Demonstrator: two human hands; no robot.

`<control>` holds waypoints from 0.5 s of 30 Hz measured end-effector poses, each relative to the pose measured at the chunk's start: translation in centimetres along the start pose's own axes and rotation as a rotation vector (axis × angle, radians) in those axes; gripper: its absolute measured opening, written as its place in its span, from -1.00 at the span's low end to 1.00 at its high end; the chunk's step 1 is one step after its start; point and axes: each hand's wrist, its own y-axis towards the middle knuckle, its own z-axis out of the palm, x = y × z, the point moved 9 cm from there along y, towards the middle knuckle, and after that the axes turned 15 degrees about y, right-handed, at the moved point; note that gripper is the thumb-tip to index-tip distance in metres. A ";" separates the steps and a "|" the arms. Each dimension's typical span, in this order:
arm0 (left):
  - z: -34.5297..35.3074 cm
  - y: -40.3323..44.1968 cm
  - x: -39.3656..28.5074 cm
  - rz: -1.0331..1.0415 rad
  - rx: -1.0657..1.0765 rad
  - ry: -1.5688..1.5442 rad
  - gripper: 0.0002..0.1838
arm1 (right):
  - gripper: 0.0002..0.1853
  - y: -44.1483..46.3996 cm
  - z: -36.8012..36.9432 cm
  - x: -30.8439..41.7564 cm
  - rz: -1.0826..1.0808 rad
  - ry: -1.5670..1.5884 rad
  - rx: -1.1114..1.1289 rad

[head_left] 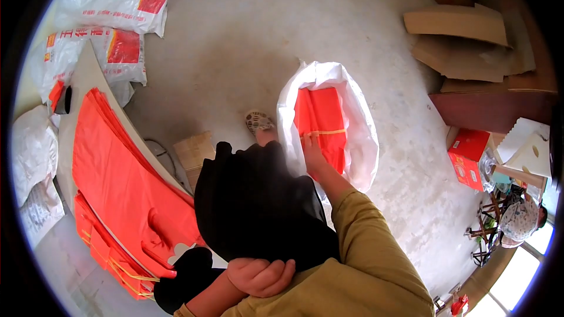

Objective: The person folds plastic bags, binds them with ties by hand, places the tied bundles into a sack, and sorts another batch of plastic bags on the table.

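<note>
A folded red bundle (320,111) with a yellow band round it lies inside an open white sack (364,123). My right hand (314,154) reaches into the sack and touches the bundle near the band; its fingertips are hard to make out. My left hand (261,276) is closed in a loose fist at my waist, beside the black cloth over my lap, and nothing shows in it. To the left, a stack of red sheets or bags (117,152) lies on a curved table (88,76), with yellow bands at its lower edge.
Filled white bags (111,0) lie at the upper left. A cardboard box (197,149) stands by the table. Flattened cardboard (458,26) and a red box (468,147) are at the right. Another person (520,220) is at the far right. My foot (258,122) is left of the sack.
</note>
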 end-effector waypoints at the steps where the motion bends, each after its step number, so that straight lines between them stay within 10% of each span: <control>1: 0.0 0.0 0.0 -0.001 -0.002 0.000 -0.70 | 0.00 -0.3 0.4 0.3 -0.035 -0.220 0.056; 5: 0.0 0.0 -0.1 0.004 0.021 0.012 -0.71 | -0.02 -1.0 0.1 -1.5 0.384 0.098 0.210; 15: -0.2 -0.5 -0.3 -0.006 -0.036 0.011 -0.78 | -0.25 -3.2 -12.1 -4.5 0.359 0.089 -0.036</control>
